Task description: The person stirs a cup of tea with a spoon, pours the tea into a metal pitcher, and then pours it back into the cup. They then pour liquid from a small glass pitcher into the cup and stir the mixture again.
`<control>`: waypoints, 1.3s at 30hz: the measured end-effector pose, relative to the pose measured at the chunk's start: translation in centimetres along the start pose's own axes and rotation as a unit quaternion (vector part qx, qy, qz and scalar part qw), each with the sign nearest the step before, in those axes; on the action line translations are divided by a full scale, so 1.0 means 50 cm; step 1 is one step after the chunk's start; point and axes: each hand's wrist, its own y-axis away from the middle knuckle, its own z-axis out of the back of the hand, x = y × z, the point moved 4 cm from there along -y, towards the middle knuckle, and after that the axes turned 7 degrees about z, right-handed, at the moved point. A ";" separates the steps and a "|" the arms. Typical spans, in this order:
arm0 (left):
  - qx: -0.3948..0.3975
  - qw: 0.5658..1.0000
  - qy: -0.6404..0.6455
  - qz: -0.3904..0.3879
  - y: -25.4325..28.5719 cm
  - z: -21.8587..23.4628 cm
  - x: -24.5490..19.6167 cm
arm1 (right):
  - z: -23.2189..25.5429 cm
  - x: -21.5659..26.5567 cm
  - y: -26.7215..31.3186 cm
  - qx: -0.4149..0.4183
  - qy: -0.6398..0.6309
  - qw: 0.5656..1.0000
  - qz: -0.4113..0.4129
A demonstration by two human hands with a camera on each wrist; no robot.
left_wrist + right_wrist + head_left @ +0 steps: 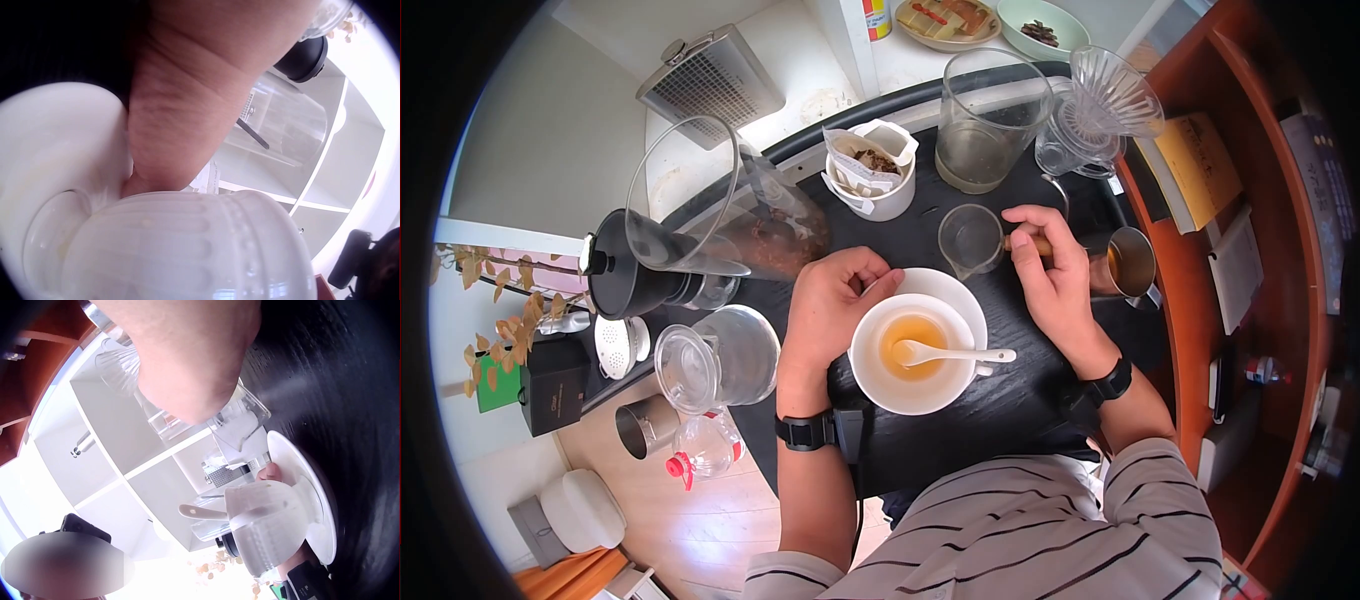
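A white cup (867,368) of amber liquid stands on a white saucer (965,303), with a white spoon (970,355) leaning across its rim. My left hand (825,310) pinches the saucer's left rim, thumb over the edge and fingers curled beside the cup. In the left wrist view, the fluted cup (200,250) covers my fingertips. To the right, my right hand (1055,290) grips the wooden handle (1018,243) of a small clear glass pitcher (972,238), which stands beyond the saucer. The cup (265,531) appears side-on in the right wrist view.
Behind stand a white mug with a drip bag (880,190), a tall glass (990,130) and a ribbed glass dripper (1110,95). A steel pitcher (1135,262) is right of my right hand. At left are a lidded glass jar (735,355) and a tilted glass cylinder (775,215).
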 end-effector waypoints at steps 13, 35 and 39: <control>0.004 1.000 0.016 0.005 0.000 -0.001 0.004 | -0.001 -0.003 0.001 0.001 -0.004 1.000 0.003; -0.013 0.999 0.044 -0.002 -0.007 -0.006 0.024 | -0.010 0.035 0.011 0.028 0.123 0.991 0.050; -0.002 0.998 0.066 -0.001 -0.009 -0.006 0.031 | -0.006 0.045 0.020 0.028 0.150 0.986 0.066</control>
